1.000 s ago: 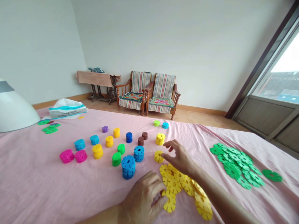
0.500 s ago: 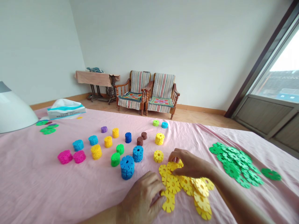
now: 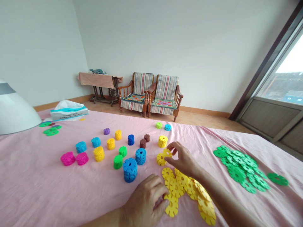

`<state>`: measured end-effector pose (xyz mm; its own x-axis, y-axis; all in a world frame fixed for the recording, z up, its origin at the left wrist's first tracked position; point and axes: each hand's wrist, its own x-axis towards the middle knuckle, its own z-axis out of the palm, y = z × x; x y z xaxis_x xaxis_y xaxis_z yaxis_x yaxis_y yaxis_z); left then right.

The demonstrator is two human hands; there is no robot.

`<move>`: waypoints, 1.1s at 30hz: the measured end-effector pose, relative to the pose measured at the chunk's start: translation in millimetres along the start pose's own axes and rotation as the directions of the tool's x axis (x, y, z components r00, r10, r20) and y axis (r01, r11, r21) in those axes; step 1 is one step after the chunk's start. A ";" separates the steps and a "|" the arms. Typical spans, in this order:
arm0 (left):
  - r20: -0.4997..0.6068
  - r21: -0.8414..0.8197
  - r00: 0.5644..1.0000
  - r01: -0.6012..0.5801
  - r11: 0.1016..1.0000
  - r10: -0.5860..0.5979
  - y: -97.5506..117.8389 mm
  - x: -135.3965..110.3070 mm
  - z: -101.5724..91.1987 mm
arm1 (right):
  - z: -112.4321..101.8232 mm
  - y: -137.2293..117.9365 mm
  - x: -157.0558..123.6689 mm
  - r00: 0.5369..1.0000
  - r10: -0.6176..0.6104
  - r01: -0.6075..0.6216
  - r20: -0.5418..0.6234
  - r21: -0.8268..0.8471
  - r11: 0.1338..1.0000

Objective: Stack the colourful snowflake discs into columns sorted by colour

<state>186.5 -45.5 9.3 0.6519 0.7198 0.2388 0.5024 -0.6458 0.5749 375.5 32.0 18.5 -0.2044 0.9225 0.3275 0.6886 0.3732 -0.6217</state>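
My right hand [image 3: 181,159] pinches a yellow notched plastic disc [image 3: 167,153] between thumb and fingers. It holds this disc at the upper right edge of a short yellow stack [image 3: 161,159]. My left hand [image 3: 149,197] is curled at the near left of a loose pile of yellow discs [image 3: 177,188]. Its thumb and forefinger close on the edge of one yellow disc [image 3: 172,205] there. A taller yellow stack [image 3: 163,141] stands behind the short one. Two blue stacks, a nearer one [image 3: 130,170] and a farther one [image 3: 140,156], stand left of the hands.
Green discs [image 3: 239,167] lie heaped at the right on the pink cloth [image 3: 47,195]. Small stacks in several colours, such as a pink one [image 3: 68,158], stand to the left. A tissue box [image 3: 69,112] and a white rounded object [image 3: 16,113] are at the far left.
My right hand has moved from the yellow pile up and left to the short yellow stack, carrying a yellow disc. My left hand has stayed almost in place.
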 end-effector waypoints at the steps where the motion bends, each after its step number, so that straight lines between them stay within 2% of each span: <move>1: 0.001 0.000 1.000 -0.001 1.000 0.001 -0.4 0.0 0.4 | 4.8 -1.0 0.3 1.000 -0.001 0.002 -0.020 0.009 1.000; 10: 0.001 0.017 1.000 0.006 1.000 -0.006 1.3 -0.2 -0.2 | 22.5 -5.9 -3.6 1.000 0.012 -0.012 -0.005 0.026 1.000; 25: 0.001 0.014 1.000 0.009 1.000 -0.009 -1.0 -0.7 1.9 | 27.1 -2.0 -3.7 1.000 0.006 -0.006 0.014 0.004 1.000; 28: -0.003 0.005 1.000 0.007 1.000 -0.007 -1.4 -1.3 2.1 | 14.7 -2.3 -2.7 1.000 -0.016 0.015 -0.017 -0.011 1.000; 30: 0.002 -0.002 1.000 0.000 1.000 0.000 -1.0 -1.6 1.7 | -2.1 -3.6 -3.0 1.000 -0.019 0.020 0.016 -0.048 0.999; 32: 0.006 -0.007 1.000 -0.002 1.000 0.002 -0.2 -1.4 0.9 | -22.2 -5.4 -5.3 0.984 -0.010 0.030 0.178 -0.111 0.993; 33: 0.007 -0.009 1.000 -0.001 1.000 0.001 0.3 -1.1 0.4 | -32.0 -6.3 -7.2 0.957 -0.003 0.046 0.291 -0.140 0.989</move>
<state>186.2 -46.6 8.9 0.6563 0.7175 0.2333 0.4970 -0.6438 0.5818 394.9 19.8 42.8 -0.4006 0.9099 0.1081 0.7693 0.3980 -0.4998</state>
